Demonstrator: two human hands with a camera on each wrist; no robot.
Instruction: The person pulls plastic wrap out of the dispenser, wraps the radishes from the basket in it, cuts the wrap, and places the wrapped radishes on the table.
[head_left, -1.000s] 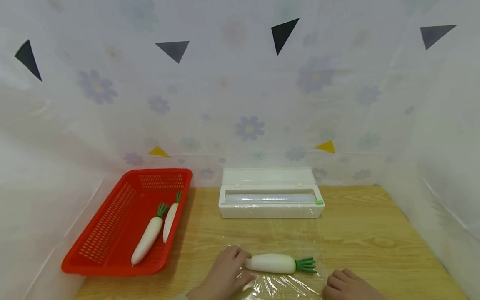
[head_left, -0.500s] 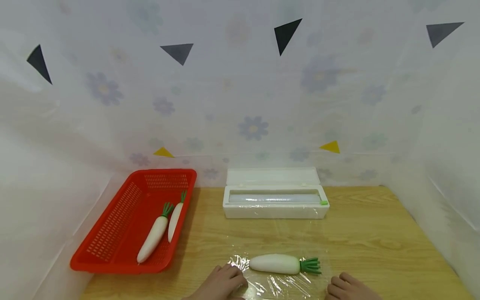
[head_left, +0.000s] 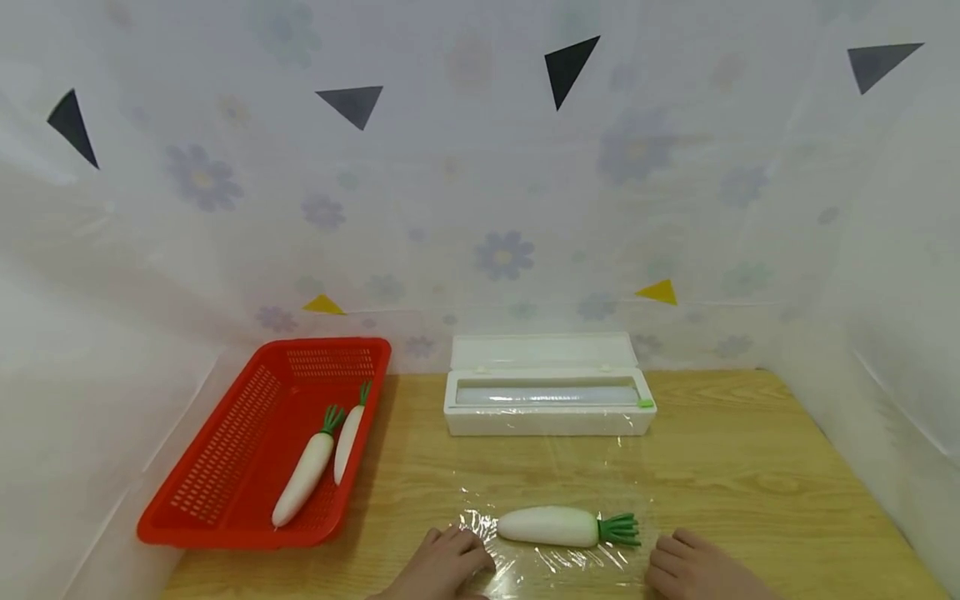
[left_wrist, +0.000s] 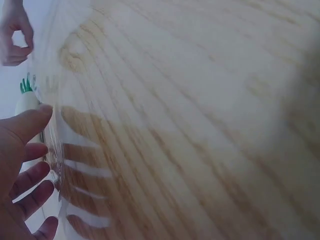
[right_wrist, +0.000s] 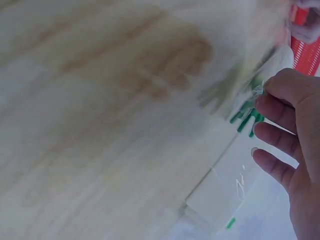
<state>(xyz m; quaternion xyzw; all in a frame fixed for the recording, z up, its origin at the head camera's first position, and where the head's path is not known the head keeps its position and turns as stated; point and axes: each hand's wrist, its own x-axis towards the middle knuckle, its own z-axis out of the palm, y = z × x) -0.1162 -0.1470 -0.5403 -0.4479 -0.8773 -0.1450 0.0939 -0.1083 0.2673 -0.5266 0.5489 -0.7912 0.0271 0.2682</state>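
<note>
A white radish (head_left: 551, 527) with a green top lies crosswise on a sheet of clear cling film (head_left: 570, 562), which is wrinkled and shiny near me. My left hand (head_left: 442, 567) is just left of the radish's tip; in the left wrist view its fingers (left_wrist: 37, 172) are spread and loosely bent beside the film. To the right of the green stalks is my right hand (head_left: 693, 567). Its thumb and index finger pinch the film's edge in the right wrist view, while the other fingers (right_wrist: 275, 137) stay loose.
A white cling film box (head_left: 551, 423), lid raised, stands at the back with its roll (head_left: 547, 395) showing and a green slider (head_left: 645, 403). At left, a red basket (head_left: 202, 537) holds two more radishes (head_left: 303, 482). A patterned curtain (head_left: 420, 192) hangs around the wooden table (head_left: 720, 467).
My left hand has drawn back from the radish's tip, toward the left and nearer me. The right hand stays about where it was. The view has shifted slightly.
</note>
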